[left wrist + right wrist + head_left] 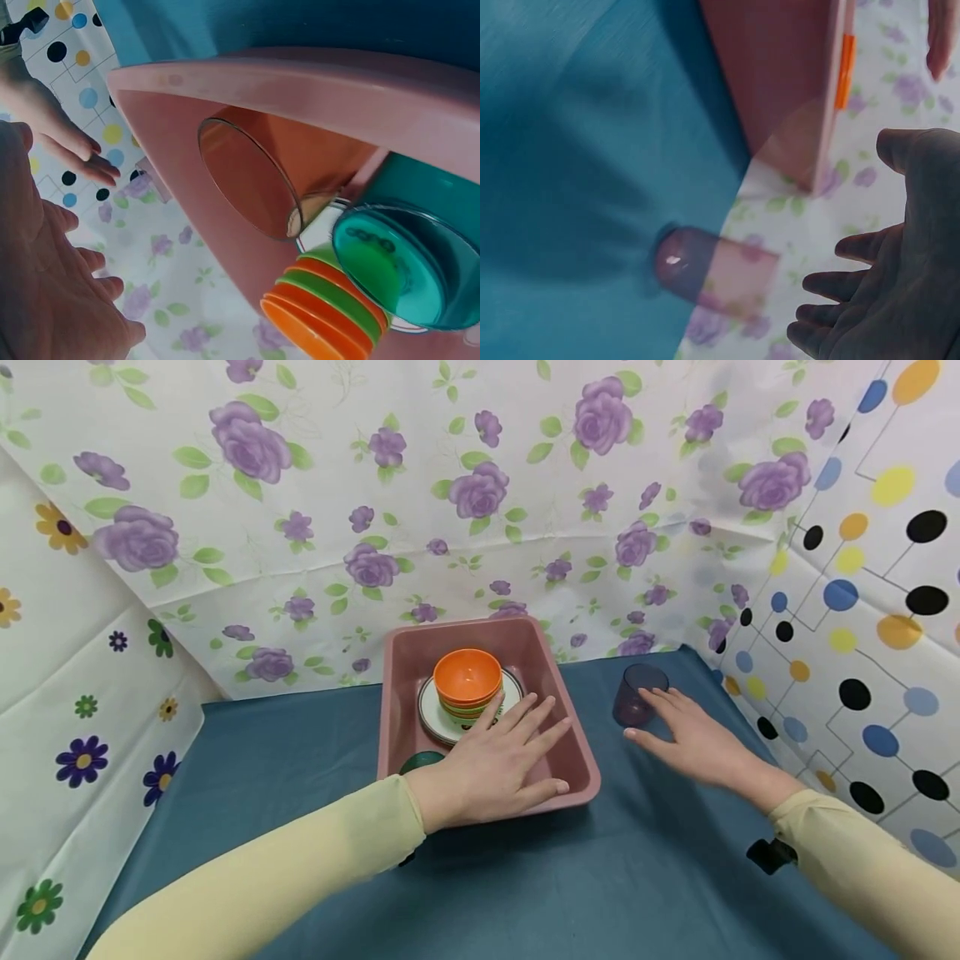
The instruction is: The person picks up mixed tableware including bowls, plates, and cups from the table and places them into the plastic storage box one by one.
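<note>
My left hand hovers over the near side of a pink basin, its fingers spread and holding nothing. Inside the basin, a stack of orange and green bowls sits on white plates. The left wrist view also shows a clear orange-tinted glass and a teal glass in there; my left hand partly covers this area in the head view. Right of the basin, a see-through purple glass stands on the table. My right hand is beside it, fingers extended, with a gap to the glass in the right wrist view.
A dark blue cloth covers the table. Behind it hangs a white curtain with purple flowers. A dotted curtain closes the right side, and a daisy-print one the left.
</note>
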Motion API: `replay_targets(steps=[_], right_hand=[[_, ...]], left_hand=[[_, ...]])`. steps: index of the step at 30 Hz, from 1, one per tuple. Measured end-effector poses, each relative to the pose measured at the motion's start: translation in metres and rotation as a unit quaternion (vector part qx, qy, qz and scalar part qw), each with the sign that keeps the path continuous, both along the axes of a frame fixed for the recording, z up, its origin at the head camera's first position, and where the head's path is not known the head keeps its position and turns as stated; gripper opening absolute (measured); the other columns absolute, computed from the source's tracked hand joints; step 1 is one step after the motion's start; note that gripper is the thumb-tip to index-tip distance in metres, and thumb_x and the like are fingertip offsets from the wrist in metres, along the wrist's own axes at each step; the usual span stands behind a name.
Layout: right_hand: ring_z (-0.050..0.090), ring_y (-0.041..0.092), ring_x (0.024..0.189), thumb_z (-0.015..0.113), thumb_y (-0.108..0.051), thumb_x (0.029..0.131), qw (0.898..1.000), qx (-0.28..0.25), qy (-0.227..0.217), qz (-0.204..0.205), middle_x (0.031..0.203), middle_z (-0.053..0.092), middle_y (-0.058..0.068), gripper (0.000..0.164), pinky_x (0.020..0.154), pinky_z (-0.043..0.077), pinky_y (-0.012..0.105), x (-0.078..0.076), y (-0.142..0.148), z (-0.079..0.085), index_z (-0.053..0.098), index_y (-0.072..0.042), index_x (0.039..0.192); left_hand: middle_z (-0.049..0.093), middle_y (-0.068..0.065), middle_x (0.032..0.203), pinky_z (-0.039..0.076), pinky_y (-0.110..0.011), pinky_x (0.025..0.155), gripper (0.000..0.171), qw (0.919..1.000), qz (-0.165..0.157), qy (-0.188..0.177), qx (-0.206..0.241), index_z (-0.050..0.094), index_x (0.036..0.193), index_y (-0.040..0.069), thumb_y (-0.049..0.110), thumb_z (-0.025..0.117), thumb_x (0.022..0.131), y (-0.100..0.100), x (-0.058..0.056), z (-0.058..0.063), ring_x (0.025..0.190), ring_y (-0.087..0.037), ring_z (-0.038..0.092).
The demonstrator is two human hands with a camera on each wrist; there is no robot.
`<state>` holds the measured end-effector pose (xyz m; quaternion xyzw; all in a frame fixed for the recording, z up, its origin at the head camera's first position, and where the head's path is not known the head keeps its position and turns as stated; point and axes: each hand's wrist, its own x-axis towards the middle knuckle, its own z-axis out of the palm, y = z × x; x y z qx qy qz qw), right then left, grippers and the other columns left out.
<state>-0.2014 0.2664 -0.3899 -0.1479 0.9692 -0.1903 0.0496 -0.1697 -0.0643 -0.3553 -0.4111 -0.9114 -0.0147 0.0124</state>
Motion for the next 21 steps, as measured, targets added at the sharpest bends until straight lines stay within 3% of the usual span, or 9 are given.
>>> replay_targets(steps=[8,15,21], right_hand=[[0.014,0.058,0.147,0.047,-0.069,0.099,0.998,-0.01,-0.041,-0.042,0.159,0.023,0.037,0.097,0.111,0.018,0.075,-0.02,0.026,-0.024,0.025,0.002,0.16],[0.024,0.06,0.142,0.046,-0.072,0.098,0.994,-0.031,-0.078,-0.073,0.157,0.022,0.041,0.104,0.107,0.028,0.073,-0.035,0.042,-0.039,0.019,0.008,0.16],[0.021,0.059,0.143,0.054,-0.07,0.096,0.984,-0.074,-0.115,-0.11,0.16,0.013,0.04,0.113,0.108,0.029,0.072,-0.049,0.045,-0.048,0.004,0.009,0.16]], left_hand=[[0.007,-0.001,0.172,-0.007,-0.053,0.123,0.078,0.9995,0.0,-0.026,-0.017,0.013,0.166,0.028,0.07,0.03,0.103,0.015,-0.001,0.001,0.157,-0.024,0.0],[0.006,-0.001,0.172,-0.005,-0.052,0.124,0.078,0.9992,-0.013,-0.035,-0.015,0.014,0.166,0.027,0.07,0.028,0.103,0.03,-0.007,0.003,0.157,-0.025,0.004],[0.004,0.001,0.172,-0.005,-0.051,0.124,0.077,0.9961,-0.013,-0.086,-0.014,0.008,0.166,0.03,0.07,0.027,0.103,0.046,-0.014,0.01,0.157,-0.022,0.003]])
